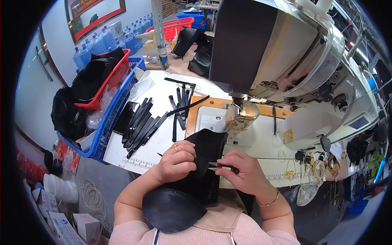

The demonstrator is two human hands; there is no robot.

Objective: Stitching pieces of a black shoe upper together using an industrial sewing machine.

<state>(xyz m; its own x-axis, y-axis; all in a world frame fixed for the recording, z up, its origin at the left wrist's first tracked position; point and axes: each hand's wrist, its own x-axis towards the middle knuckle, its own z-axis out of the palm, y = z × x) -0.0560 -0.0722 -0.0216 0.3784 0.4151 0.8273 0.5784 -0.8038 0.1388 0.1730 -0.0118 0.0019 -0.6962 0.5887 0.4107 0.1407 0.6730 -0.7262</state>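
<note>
A black leather-like piece [205, 143] hangs over the front of the sewing table and down toward my lap. My left hand [177, 162] is closed on its left side, fingers curled in, with a ring on one finger. Small thread snips [212, 166] sit in my right hand [241, 169], pinched between thumb and fingers. Their two pointed metal blades are spread apart against the black piece's right part; the handle is mostly hidden. A rounded black panel [173, 210] lies against my lap, below my left hand.
The sewing machine's head [261, 49] rises just beyond my hands, its needle area [241, 112] over the metal plate. Black strips [141, 126] are piled left of it, beside a phone [126, 117]. A blue crate [118, 110] with black pieces borders the table's left edge.
</note>
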